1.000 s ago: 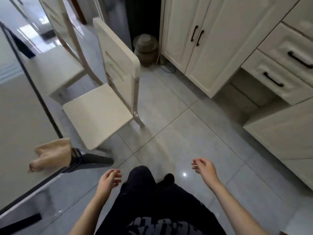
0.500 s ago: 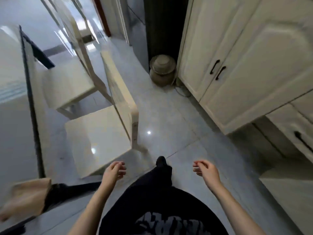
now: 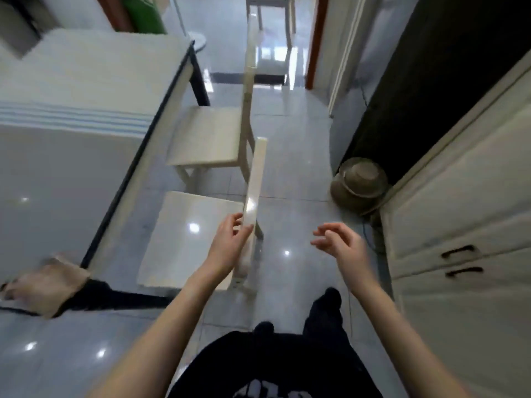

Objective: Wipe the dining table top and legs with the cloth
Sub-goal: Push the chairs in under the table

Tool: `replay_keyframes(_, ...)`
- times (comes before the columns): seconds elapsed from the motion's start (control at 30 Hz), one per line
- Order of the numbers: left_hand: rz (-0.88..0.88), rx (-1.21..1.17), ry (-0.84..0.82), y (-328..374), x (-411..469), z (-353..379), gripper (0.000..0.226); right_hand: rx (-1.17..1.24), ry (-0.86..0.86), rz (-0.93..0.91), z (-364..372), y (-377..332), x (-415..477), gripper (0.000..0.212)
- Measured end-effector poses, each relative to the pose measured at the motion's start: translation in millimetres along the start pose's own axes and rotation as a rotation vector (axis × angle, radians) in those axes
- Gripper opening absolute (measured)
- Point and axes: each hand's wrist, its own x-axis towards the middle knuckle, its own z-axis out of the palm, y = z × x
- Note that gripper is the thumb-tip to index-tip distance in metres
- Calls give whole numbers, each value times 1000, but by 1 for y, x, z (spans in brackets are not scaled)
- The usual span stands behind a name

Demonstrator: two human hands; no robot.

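Head view: left grip [image 3: 230, 242] holds the chair back [image 3: 254, 179]; right grip [image 3: 342, 242] wide, empty. Cloth [image 3: 46, 282] lies on the bench [image 3: 57, 182] corner. Floor pot [image 3: 359, 188] lidded.

Table top [image 3: 57, 182]: glossy and smooth before you, mirror-like.
Cloth [image 3: 46, 285]: soft, matt beige fabric at your left.
Near chair [image 3: 186, 242]: cream seat, shiny smooth finish.
Floor [image 3: 287, 168]: polished grey tiles reflecting lights beneath you.
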Motion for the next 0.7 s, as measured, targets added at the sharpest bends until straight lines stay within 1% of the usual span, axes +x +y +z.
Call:
replay_keyframes(0.03,-7,68,45,2,4,10,41,-29,-77,-32,1,-10,19,17)
replay_keyframes(0.1,-88,229,124,7,9,26,45,-119,-221,-98,5,-27,55,15)
replay_keyframes(0.17,-206,405,213,13,10,40,40,-286,-372,-203,9,-42,89,18)
replay_keyframes(0.27,-295,582,374,26,6,57,39,-624,-633,-502,18,-60,139,34)
replay_keyframes(0.37,-357,673,443,27,8,65,45,-932,-903,-797,48,-72,192,52)
replay_keyframes(0.43,-433,698,488,26,5,67,62,-1135,-996,-968,76,-75,222,52)
replay_keyframes(0.5,-513,673,546,24,2,72,85,-1323,-1060,-1082,100,-78,243,55)
replay_keyframes(0.53,-538,672,564,24,2,73,92,-1387,-1090,-1135,108,-78,253,56)
replay_keyframes(0.57,-545,692,577,24,3,73,95,-1423,-1114,-1199,115,-77,262,58)
replay_keyframes(0.63,-541,749,585,21,7,72,91,-1445,-1141,-1332,127,-75,277,68)
replay_keyframes(0.7,-541,779,574,20,8,70,88,-1456,-1155,-1395,137,-73,289,66)
